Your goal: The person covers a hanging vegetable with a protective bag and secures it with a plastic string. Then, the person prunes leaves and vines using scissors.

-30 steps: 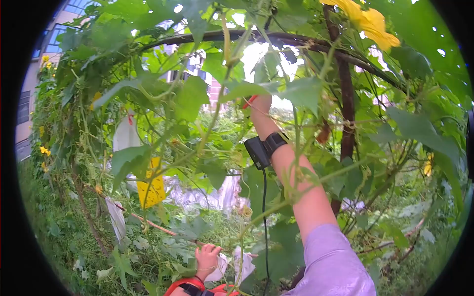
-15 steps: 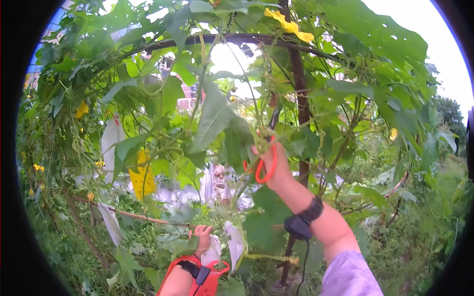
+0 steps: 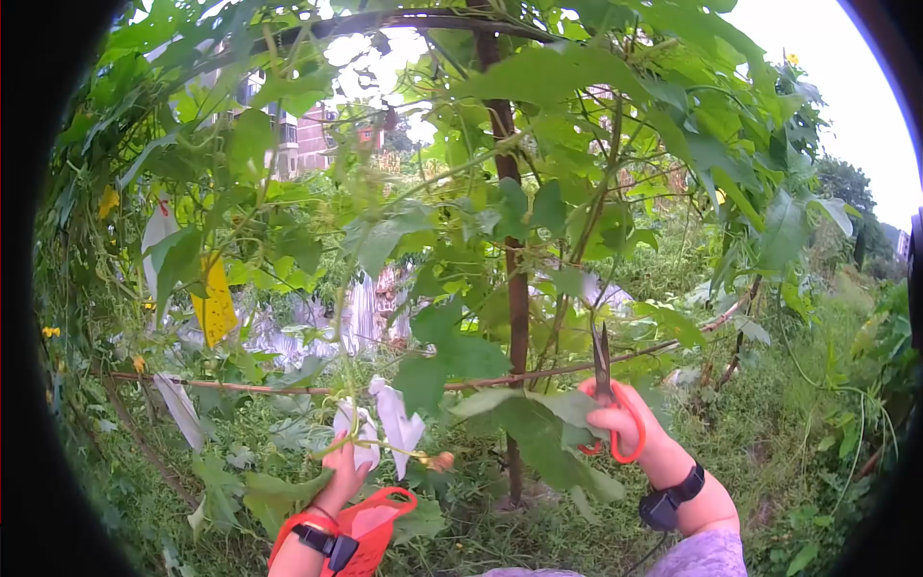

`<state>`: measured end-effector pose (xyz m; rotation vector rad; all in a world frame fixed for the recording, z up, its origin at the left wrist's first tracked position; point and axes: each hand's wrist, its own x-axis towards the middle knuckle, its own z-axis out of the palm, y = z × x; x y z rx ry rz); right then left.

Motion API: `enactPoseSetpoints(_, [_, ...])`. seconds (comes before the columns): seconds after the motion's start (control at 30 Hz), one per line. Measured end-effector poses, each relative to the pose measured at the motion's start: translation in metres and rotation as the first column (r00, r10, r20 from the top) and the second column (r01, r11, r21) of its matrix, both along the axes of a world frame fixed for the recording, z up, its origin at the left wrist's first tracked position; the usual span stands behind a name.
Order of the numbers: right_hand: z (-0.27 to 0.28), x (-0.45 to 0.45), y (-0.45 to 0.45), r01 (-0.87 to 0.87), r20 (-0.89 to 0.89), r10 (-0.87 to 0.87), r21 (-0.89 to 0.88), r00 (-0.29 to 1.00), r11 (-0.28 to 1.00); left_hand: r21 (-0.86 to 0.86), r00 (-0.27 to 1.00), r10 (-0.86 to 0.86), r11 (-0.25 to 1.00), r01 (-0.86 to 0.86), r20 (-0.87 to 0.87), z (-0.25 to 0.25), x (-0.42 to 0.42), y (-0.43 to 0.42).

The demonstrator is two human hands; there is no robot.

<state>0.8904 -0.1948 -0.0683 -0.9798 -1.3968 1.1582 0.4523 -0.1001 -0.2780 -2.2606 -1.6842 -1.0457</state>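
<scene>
My right hand [image 3: 630, 423] is closed around scissors [image 3: 627, 435] with red-orange handles, their dark blades pointing up and slightly parted. A large drooping green leaf [image 3: 543, 442] meets the fingers of this hand; whether they pinch it is unclear. Lower left, my left hand [image 3: 338, 478] appears closed on a thin vine stem [image 3: 370, 442], its fingertips partly hidden. White paper bags [image 3: 396, 423] hang just above and beside that hand. A withered yellowish flower [image 3: 439, 462] tips the stem. From my left forearm hangs a red bag [image 3: 370, 539].
A brown upright post [image 3: 516, 317] stands mid-view, crossed by a thin horizontal pole [image 3: 288, 389]. A curved bar [image 3: 385, 21] arches overhead among leafy vines. To the left hang a yellow sticky card [image 3: 213, 308] and another white bag [image 3: 180, 412]. Weeds cover the ground.
My right hand has come down and right with the scissors, out of the upper vines. The left hand has left the horizontal pole and dropped below it. The view has shifted.
</scene>
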Motion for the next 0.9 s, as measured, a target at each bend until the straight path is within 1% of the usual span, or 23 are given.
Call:
enactPoseSetpoints(0.07, [-0.023, 0.030, -0.003, -0.011, 0.032, 0.012, -0.031, 0.999, 0.999, -0.038, 1.000, 0.012, 0.999, -0.011, 0.028, -0.011, 0.010, -0.020])
enactPoseSetpoints(0.1, [-0.027, 0.044, -0.003, -0.018, 0.067, 0.022, -0.054, 0.998, 0.998, -0.155, 0.998, 0.039, 0.987, -0.032, 0.044, -0.011, 0.019, -0.033])
enactPoseSetpoints(0.13, [-0.017, 0.050, -0.012, -0.023, 0.159, 0.047, -0.151, 0.986, 0.988, -0.268, 0.996, 0.068, 0.962, -0.050, 0.058, -0.015, 0.029, -0.038])
enactPoseSetpoints(0.17, [-0.043, 0.072, 0.002, 0.030, 0.387, -0.007, -0.053, 0.922, 0.998, -0.338, 0.998, 0.022, 0.941, -0.001, 0.057, -0.033, 0.036, -0.040])
enactPoseSetpoints(0.2, [-0.041, 0.079, 0.001, 0.082, 0.595, -0.052, -0.025, 0.802, 0.996, -0.406, 0.998, -0.022, 0.913, 0.044, 0.059, -0.038, 0.051, -0.047])
enactPoseSetpoints(0.23, [-0.038, 0.087, 0.000, 0.122, 0.768, -0.091, 0.017, 0.634, 0.992, -0.382, 0.988, -0.145, 0.917, 0.112, -0.058, -0.044, 0.067, -0.054])
enactPoseSetpoints(0.27, [-0.040, 0.097, 0.003, 0.109, 0.774, -0.086, 0.022, 0.627, 0.994, -0.456, 0.969, -0.243, 0.867, 0.203, -0.031, -0.050, 0.084, -0.058])
enactPoseSetpoints(0.3, [-0.044, 0.108, 0.005, 0.111, 0.766, -0.135, 0.084, 0.628, 0.990, -0.524, 0.943, -0.332, 0.802, 0.286, 0.007, -0.038, 0.110, -0.067])
enactPoseSetpoints(0.33, [-0.046, 0.116, 0.008, 0.107, 0.754, -0.177, 0.141, 0.632, 0.984, -0.523, 0.951, -0.308, 0.808, 0.271, 0.018, -0.024, 0.137, -0.077])
enactPoseSetpoints(0.37, [-0.042, 0.122, 0.011, 0.078, 0.761, -0.157, 0.139, 0.629, 0.987, -0.578, 0.920, -0.391, 0.755, 0.309, -0.020, -0.006, 0.164, -0.086])
enactPoseSetpoints(0.4, [-0.033, 0.126, 0.014, 0.039, 0.732, -0.194, 0.224, 0.652, 0.974, -0.631, 0.879, -0.473, 0.698, 0.340, -0.049, 0.008, 0.189, -0.092])
enactPoseSetpoints(0.43, [-0.021, 0.129, 0.016, 0.003, 0.697, -0.230, 0.311, 0.679, 0.950, -0.625, 0.892, -0.450, 0.708, 0.329, -0.041, 0.019, 0.208, -0.096])
enactPoseSetpoints(0.47, [-0.005, 0.126, 0.015, -0.011, 0.639, -0.217, 0.333, 0.738, 0.943, -0.572, 0.862, -0.506, 0.699, 0.429, 0.028, 0.028, 0.224, -0.099])
enactPoseSetpoints(0.5, [0.007, 0.126, 0.017, -0.034, 0.642, -0.202, 0.336, 0.739, 0.941, -0.512, 0.822, -0.563, 0.682, 0.523, 0.090, 0.037, 0.237, -0.102])
enactPoseSetpoints(0.53, [0.017, 0.125, 0.020, -0.061, 0.638, -0.234, 0.405, 0.733, 0.912, -0.509, 0.833, -0.546, 0.693, 0.510, 0.092, 0.046, 0.247, -0.106])
enactPoseSetpoints(0.57, [0.028, 0.122, 0.023, -0.086, 0.628, -0.266, 0.472, 0.731, 0.877, -0.444, 0.820, -0.565, 0.713, 0.543, 0.094, 0.056, 0.254, -0.109])
enactPoseSetpoints(0.6, [0.038, 0.118, 0.027, -0.100, 0.629, -0.255, 0.472, 0.734, 0.876, -0.377, 0.805, -0.586, 0.727, 0.574, 0.095, 0.067, 0.260, -0.112])
enactPoseSetpoints(0.63, [0.047, 0.112, 0.030, -0.122, 0.634, -0.289, 0.523, 0.718, 0.843, -0.378, 0.811, -0.576, 0.732, 0.566, 0.098, 0.079, 0.266, -0.117])
enactPoseSetpoints(0.7, [0.069, 0.098, 0.034, -0.140, 0.603, -0.365, 0.628, 0.709, 0.766, -0.249, 0.848, -0.528, 0.815, 0.523, 0.052, 0.106, 0.272, -0.129])
enactPoseSetpoints(0.73, [0.082, 0.090, 0.036, -0.134, 0.568, -0.404, 0.681, 0.717, 0.720, -0.218, 0.865, -0.500, 0.839, 0.498, 0.048, 0.113, 0.274, -0.134])
enactPoseSetpoints(0.77, [0.097, 0.082, 0.037, -0.131, 0.559, -0.423, 0.699, 0.713, 0.703, -0.220, 0.866, -0.498, 0.840, 0.495, 0.047, 0.119, 0.275, -0.138])
enactPoseSetpoints(0.83, [0.127, 0.065, 0.043, -0.119, 0.534, -0.437, 0.720, 0.724, 0.684, -0.063, 0.886, -0.464, 0.884, 0.462, -0.010, 0.131, 0.275, -0.145])
enactPoseSetpoints(0.9, [0.157, 0.047, 0.050, -0.103, 0.511, -0.438, 0.729, 0.740, 0.677, -0.069, 0.886, -0.463, 0.884, 0.462, -0.001, 0.140, 0.271, -0.149])
